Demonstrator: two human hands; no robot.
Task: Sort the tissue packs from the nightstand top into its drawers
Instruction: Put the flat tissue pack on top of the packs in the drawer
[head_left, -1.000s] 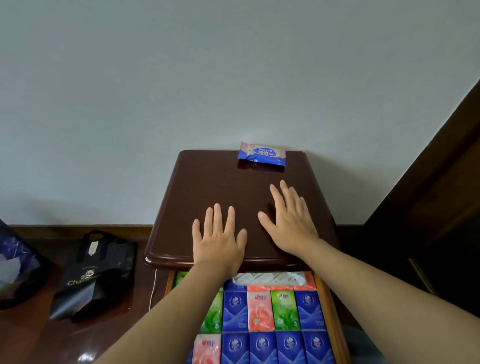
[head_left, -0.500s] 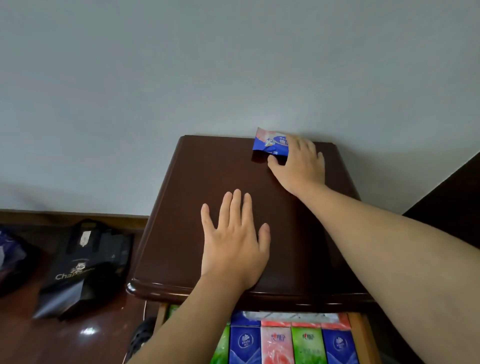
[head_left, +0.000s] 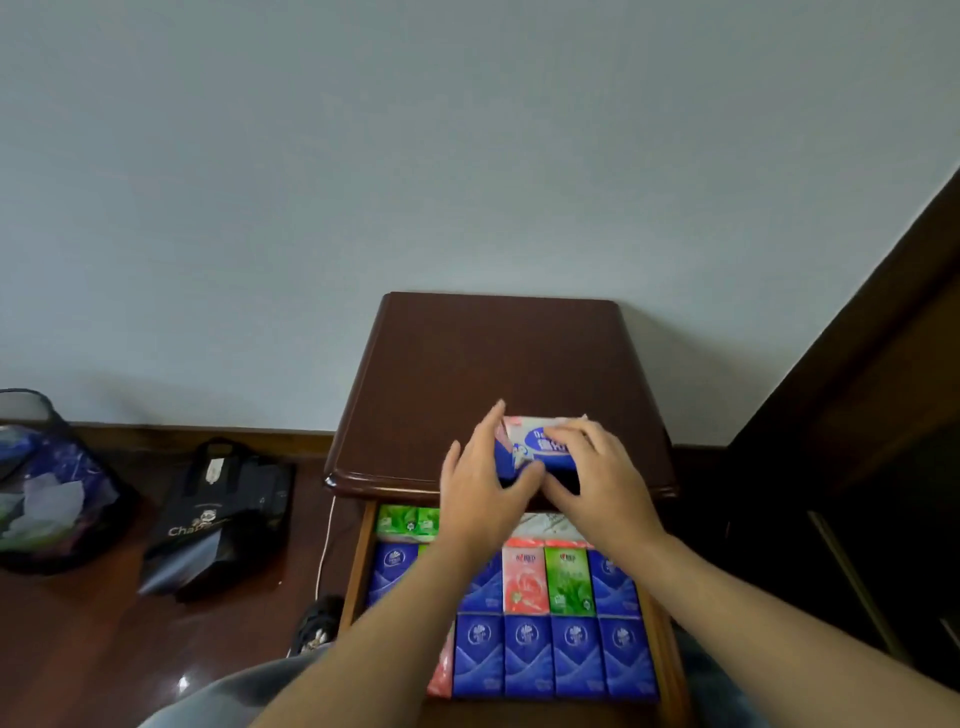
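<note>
Both hands grip one blue and pink tissue pack (head_left: 535, 447) above the front edge of the nightstand top (head_left: 498, 364). Left hand (head_left: 480, 491) clamps its left end; right hand (head_left: 597, 478) curls fingers over its right end. Below the front edge, the open drawer (head_left: 667, 644) holds rows of blue, pink and green packs (head_left: 524, 654). A black bag (head_left: 223, 519) lies on the floor to the left.

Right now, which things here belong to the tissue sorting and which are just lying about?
Part of the job:
- blue and pink tissue pack, held by both hands, left and right
- nightstand top
- open drawer of packs

Just lying about:
- black bag
- mesh bin
- white cable
</note>
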